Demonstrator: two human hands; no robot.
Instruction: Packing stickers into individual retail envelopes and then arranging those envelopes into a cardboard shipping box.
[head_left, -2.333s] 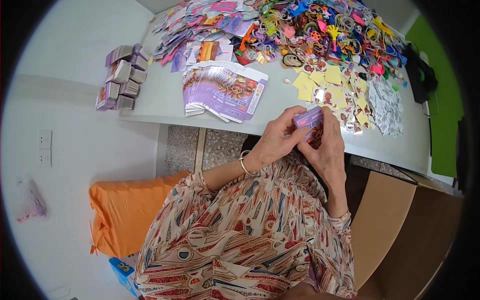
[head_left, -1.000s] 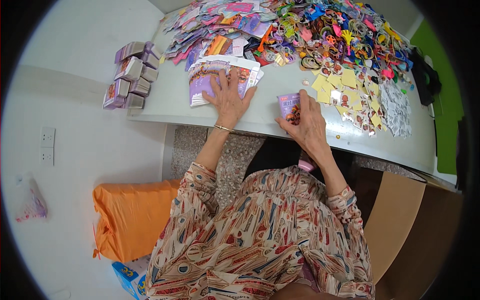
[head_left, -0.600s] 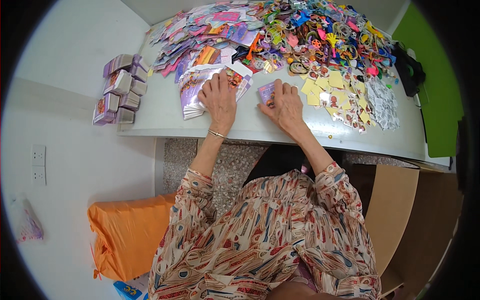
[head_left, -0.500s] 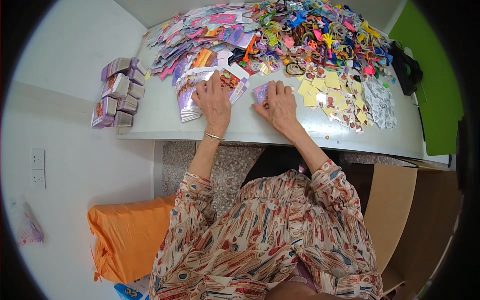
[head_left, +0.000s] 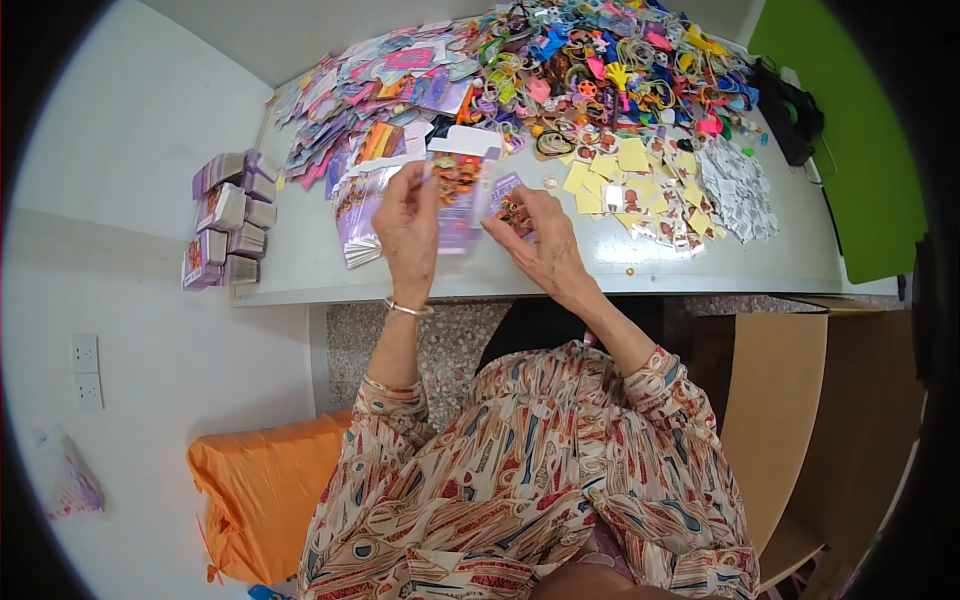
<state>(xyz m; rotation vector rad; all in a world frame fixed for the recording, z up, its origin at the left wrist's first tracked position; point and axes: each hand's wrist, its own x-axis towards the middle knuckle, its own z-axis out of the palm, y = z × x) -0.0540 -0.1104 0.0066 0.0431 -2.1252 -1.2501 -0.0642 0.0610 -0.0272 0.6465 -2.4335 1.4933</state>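
My left hand point(head_left: 408, 225) is closed on the left edge of a flat purple and white carton point(head_left: 456, 205), raised above the table, with a white flap at its top. The carton's lower part is smeared by motion. At its right, my right hand point(head_left: 548, 245) curls its thumb and fingers round a small purple picture card pack point(head_left: 506, 190), partly hidden by the fingers. The thumb comes close to the carton's edge; whether they touch I cannot tell. A fanned pile of flat cartons point(head_left: 355, 215) lies on the table behind my left hand.
Filled purple boxes point(head_left: 222, 208) are stacked at the left table edge. Behind lie heaps of printed cards point(head_left: 345, 100) and small colourful toys point(head_left: 590, 85). Yellow slips point(head_left: 632, 155) and white packets point(head_left: 735, 190) spread rightward. An open cardboard box point(head_left: 780, 400) stands below right, an orange bag point(head_left: 270, 490) below left.
My left hand has lifted a flat carton off the fanned pile and brought it toward my right hand. The right fingers have curled round the card pack. The whole view has shifted slightly.
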